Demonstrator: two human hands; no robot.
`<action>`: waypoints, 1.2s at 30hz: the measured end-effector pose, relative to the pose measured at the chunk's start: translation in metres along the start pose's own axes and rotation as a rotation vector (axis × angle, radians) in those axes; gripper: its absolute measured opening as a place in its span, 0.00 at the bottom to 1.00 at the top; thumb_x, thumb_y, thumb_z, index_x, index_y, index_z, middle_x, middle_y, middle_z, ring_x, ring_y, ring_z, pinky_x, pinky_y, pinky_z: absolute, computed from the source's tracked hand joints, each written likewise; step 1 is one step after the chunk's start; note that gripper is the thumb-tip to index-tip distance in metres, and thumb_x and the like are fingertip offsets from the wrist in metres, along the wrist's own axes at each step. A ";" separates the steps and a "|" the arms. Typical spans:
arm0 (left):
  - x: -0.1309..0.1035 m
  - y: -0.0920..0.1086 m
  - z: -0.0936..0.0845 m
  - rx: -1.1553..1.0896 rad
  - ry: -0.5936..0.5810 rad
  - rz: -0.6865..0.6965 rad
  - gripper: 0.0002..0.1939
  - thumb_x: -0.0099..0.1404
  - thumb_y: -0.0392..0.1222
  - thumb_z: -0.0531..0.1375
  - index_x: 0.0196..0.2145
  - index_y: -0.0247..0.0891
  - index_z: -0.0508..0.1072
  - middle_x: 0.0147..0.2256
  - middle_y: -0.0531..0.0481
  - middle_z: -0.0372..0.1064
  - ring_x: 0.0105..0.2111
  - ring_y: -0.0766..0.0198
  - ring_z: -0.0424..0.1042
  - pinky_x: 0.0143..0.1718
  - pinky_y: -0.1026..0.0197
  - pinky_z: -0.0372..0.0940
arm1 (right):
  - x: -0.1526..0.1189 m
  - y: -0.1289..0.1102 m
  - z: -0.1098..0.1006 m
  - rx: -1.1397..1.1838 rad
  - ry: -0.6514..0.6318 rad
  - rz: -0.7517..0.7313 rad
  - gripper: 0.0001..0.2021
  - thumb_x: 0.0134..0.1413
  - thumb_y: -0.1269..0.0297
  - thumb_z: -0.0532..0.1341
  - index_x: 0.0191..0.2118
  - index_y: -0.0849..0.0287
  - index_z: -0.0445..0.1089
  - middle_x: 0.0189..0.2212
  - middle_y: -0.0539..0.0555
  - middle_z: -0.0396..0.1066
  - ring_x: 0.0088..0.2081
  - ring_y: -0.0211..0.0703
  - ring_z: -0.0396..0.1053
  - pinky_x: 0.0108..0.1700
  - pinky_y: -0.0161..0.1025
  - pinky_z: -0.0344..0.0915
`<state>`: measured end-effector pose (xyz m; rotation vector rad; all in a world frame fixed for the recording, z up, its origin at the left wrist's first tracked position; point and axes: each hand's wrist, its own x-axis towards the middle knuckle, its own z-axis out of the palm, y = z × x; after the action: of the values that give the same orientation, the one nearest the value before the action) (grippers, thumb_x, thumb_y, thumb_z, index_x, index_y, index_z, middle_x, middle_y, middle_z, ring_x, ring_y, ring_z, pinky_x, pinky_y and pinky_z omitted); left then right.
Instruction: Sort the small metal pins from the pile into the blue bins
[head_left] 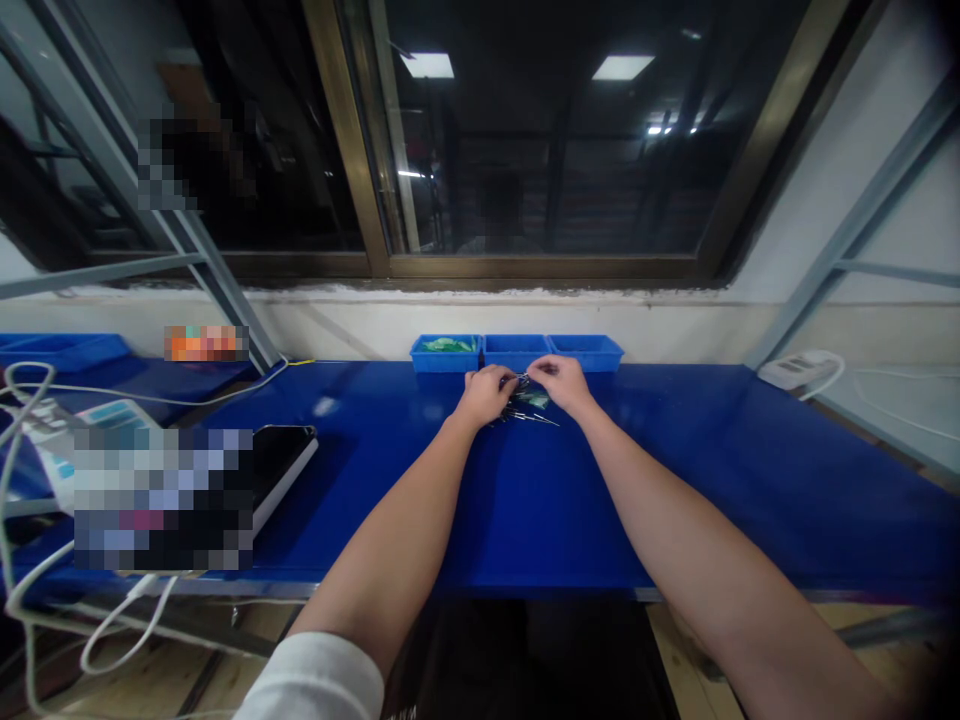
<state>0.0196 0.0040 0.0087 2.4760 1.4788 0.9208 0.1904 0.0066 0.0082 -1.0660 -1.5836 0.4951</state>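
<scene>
My left hand (487, 396) is closed, its fingertips pressed together over a small pile of thin, shiny metal pieces (534, 417) on the blue table (540, 510). Close beside it, my right hand (564, 383) is also closed, thumb and finger pinched together. Whatever is between the fingertips of either hand is too small to name. A small greenish piece (537, 399) lies among the metal pieces, just below the hands. Behind them stand a blue bin with green items (450, 346), a middle blue bin (514, 357) and a right blue bin (589, 358).
A phone-like device (289, 455) stands at the left, partly blurred out, with white cables (135, 620) around it. A white power strip (799, 368) lies at the far right. Grey metal frames (217, 290) rise on both sides, with a window behind.
</scene>
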 end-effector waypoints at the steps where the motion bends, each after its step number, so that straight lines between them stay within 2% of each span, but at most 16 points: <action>1: 0.000 0.000 0.000 -0.004 0.008 -0.012 0.13 0.65 0.47 0.52 0.42 0.41 0.71 0.44 0.47 0.71 0.47 0.59 0.67 0.50 0.56 0.55 | 0.000 -0.002 -0.002 -0.024 0.072 0.000 0.07 0.43 0.62 0.61 0.26 0.60 0.72 0.25 0.53 0.73 0.28 0.42 0.69 0.36 0.39 0.66; 4: 0.000 0.000 0.000 -0.009 0.040 -0.045 0.17 0.66 0.50 0.51 0.47 0.40 0.69 0.46 0.46 0.70 0.48 0.57 0.66 0.51 0.54 0.55 | 0.002 -0.004 -0.009 -0.149 0.325 -0.023 0.08 0.45 0.63 0.58 0.30 0.61 0.72 0.27 0.54 0.73 0.29 0.43 0.68 0.38 0.40 0.66; 6: 0.000 -0.002 0.001 -0.004 0.045 -0.055 0.17 0.66 0.50 0.50 0.47 0.39 0.68 0.46 0.45 0.70 0.48 0.57 0.66 0.51 0.53 0.55 | 0.005 -0.003 -0.016 -0.246 0.441 -0.062 0.09 0.45 0.65 0.57 0.33 0.61 0.72 0.29 0.56 0.72 0.33 0.45 0.68 0.41 0.42 0.65; 8: 0.000 -0.003 0.002 0.000 0.037 -0.059 0.17 0.66 0.49 0.50 0.47 0.40 0.68 0.46 0.45 0.70 0.48 0.56 0.66 0.50 0.53 0.55 | 0.008 0.000 -0.022 -0.337 0.489 -0.090 0.11 0.45 0.66 0.57 0.35 0.62 0.72 0.31 0.57 0.73 0.38 0.47 0.67 0.46 0.44 0.63; 10: 0.000 -0.004 0.003 0.001 0.028 -0.058 0.16 0.66 0.48 0.50 0.46 0.40 0.68 0.47 0.45 0.70 0.49 0.56 0.66 0.50 0.53 0.55 | 0.010 0.005 -0.026 -0.405 0.480 -0.066 0.13 0.45 0.66 0.57 0.39 0.61 0.72 0.35 0.58 0.73 0.44 0.51 0.64 0.50 0.48 0.60; 14: 0.000 -0.004 0.003 0.012 0.014 -0.064 0.15 0.66 0.45 0.50 0.47 0.40 0.68 0.47 0.45 0.69 0.49 0.56 0.66 0.51 0.52 0.54 | 0.012 0.022 -0.028 -0.445 0.353 0.089 0.25 0.39 0.65 0.61 0.50 0.58 0.67 0.50 0.61 0.66 0.52 0.59 0.57 0.52 0.57 0.55; 17: 0.000 -0.004 0.004 0.032 0.008 -0.084 0.15 0.66 0.44 0.50 0.47 0.41 0.68 0.48 0.46 0.69 0.50 0.56 0.65 0.51 0.51 0.55 | 0.011 0.031 -0.026 -0.472 0.291 0.187 0.31 0.36 0.66 0.62 0.53 0.57 0.65 0.55 0.63 0.61 0.54 0.63 0.55 0.51 0.61 0.54; 20: 0.001 -0.005 0.004 0.044 0.001 -0.079 0.14 0.65 0.42 0.50 0.47 0.42 0.68 0.48 0.46 0.69 0.50 0.56 0.65 0.51 0.51 0.55 | 0.010 0.033 -0.024 -0.496 0.244 0.152 0.25 0.38 0.69 0.61 0.49 0.59 0.69 0.49 0.62 0.68 0.51 0.59 0.60 0.51 0.56 0.57; 23: 0.001 -0.006 0.004 0.069 -0.026 -0.070 0.15 0.64 0.40 0.50 0.46 0.42 0.70 0.48 0.46 0.69 0.50 0.56 0.65 0.51 0.51 0.55 | 0.007 0.028 -0.017 -0.495 0.070 0.061 0.14 0.43 0.71 0.58 0.38 0.59 0.74 0.38 0.56 0.74 0.42 0.49 0.68 0.49 0.46 0.61; 25: 0.000 -0.006 0.004 0.099 -0.064 -0.081 0.15 0.64 0.41 0.50 0.46 0.43 0.70 0.48 0.47 0.68 0.50 0.55 0.64 0.51 0.51 0.55 | 0.005 0.024 -0.011 -0.516 -0.063 0.032 0.10 0.46 0.69 0.58 0.34 0.58 0.75 0.33 0.54 0.75 0.37 0.45 0.69 0.46 0.42 0.63; 29: -0.001 -0.005 0.004 0.144 -0.148 -0.060 0.15 0.64 0.44 0.50 0.45 0.46 0.72 0.49 0.49 0.68 0.50 0.56 0.64 0.51 0.50 0.56 | 0.000 0.017 0.001 -0.613 -0.215 -0.047 0.09 0.49 0.65 0.59 0.36 0.57 0.76 0.33 0.54 0.74 0.37 0.44 0.68 0.46 0.39 0.61; 33: -0.002 -0.004 0.004 0.164 -0.178 -0.041 0.16 0.63 0.44 0.50 0.45 0.48 0.72 0.49 0.50 0.69 0.51 0.56 0.64 0.51 0.49 0.56 | -0.001 0.017 0.006 -0.680 -0.271 -0.086 0.10 0.49 0.61 0.61 0.36 0.55 0.76 0.33 0.54 0.72 0.38 0.45 0.66 0.46 0.40 0.59; 36: -0.002 -0.004 0.003 0.171 -0.190 -0.052 0.16 0.63 0.44 0.50 0.46 0.49 0.72 0.49 0.51 0.69 0.51 0.56 0.64 0.51 0.49 0.56 | -0.001 0.016 0.008 -0.695 -0.295 -0.080 0.08 0.49 0.62 0.61 0.35 0.55 0.76 0.32 0.54 0.71 0.37 0.44 0.65 0.44 0.39 0.59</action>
<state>0.0181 0.0053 0.0039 2.5434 1.6073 0.5532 0.1895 0.0158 -0.0072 -1.4800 -2.1270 0.0290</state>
